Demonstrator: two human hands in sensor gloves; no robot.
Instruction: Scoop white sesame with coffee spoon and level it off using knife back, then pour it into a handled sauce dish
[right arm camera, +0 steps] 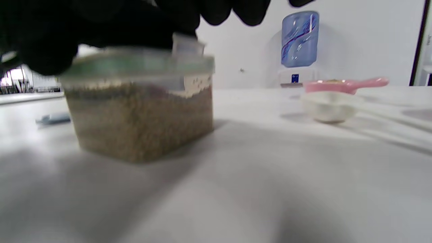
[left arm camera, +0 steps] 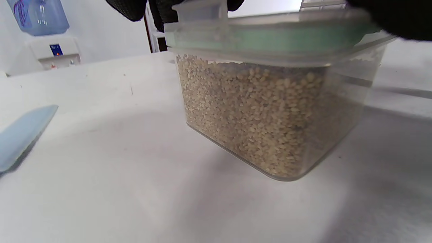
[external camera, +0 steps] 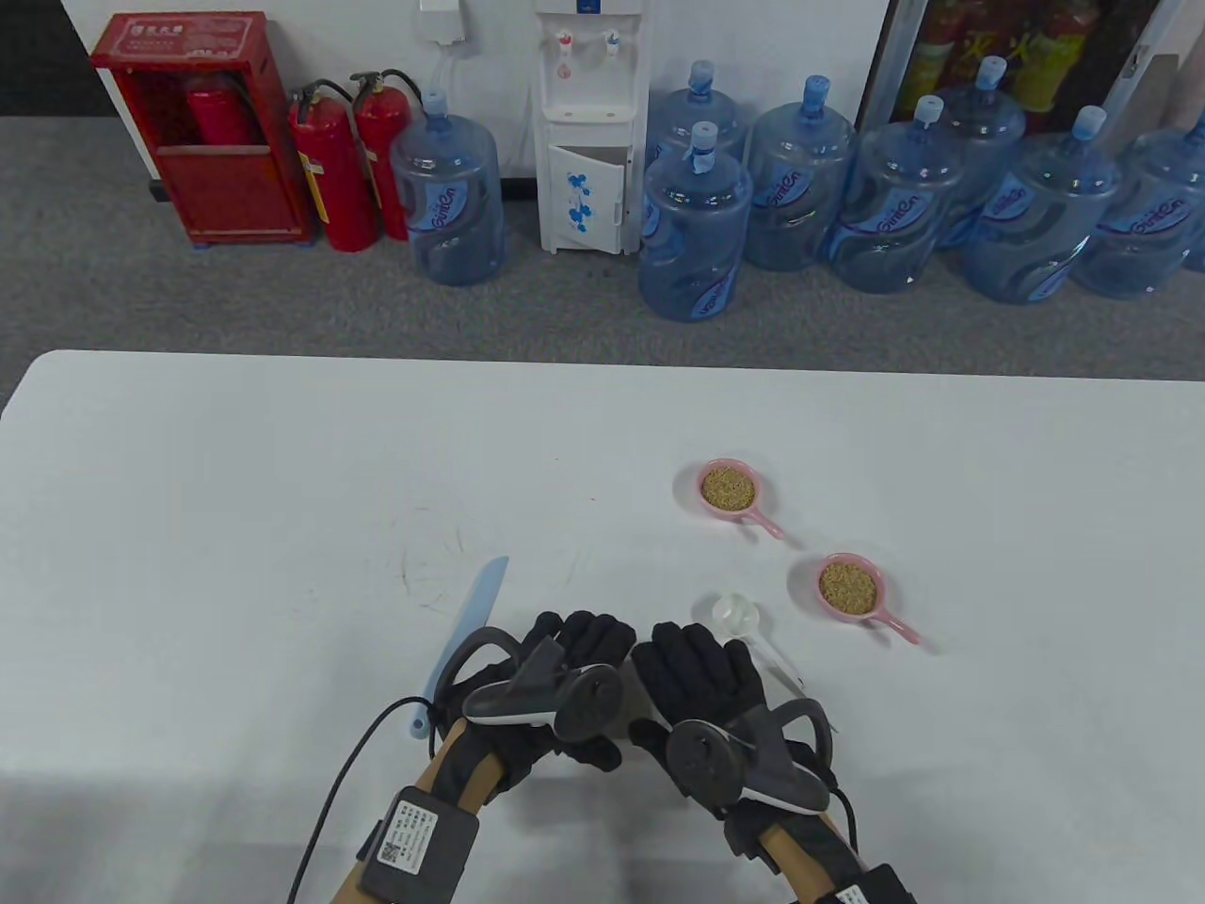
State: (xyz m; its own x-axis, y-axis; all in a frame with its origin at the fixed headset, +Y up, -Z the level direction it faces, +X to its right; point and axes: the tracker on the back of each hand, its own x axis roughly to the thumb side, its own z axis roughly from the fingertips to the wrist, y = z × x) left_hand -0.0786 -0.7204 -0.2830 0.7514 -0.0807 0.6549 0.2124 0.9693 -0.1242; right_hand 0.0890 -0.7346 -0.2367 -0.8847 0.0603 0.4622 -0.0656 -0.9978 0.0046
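A clear plastic container (left arm camera: 270, 118) full of white sesame stands on the table, closed by a green-sealed lid (left arm camera: 270, 33). In the table view both gloved hands cover it. My left hand (external camera: 574, 645) and right hand (external camera: 692, 659) lie side by side on top, fingers curled over the lid's edges. The right wrist view shows the container (right arm camera: 141, 118) with gloved fingers (right arm camera: 101, 23) at a lid clip. A light blue knife (external camera: 471, 612) lies left of the hands. A white coffee spoon (external camera: 736, 614) lies to their right.
Two pink handled sauce dishes hold sesame: one further back (external camera: 730, 488), one nearer on the right (external camera: 850, 586). On the floor beyond the table's far edge (external camera: 602, 363) stand water bottles, a dispenser and fire extinguishers.
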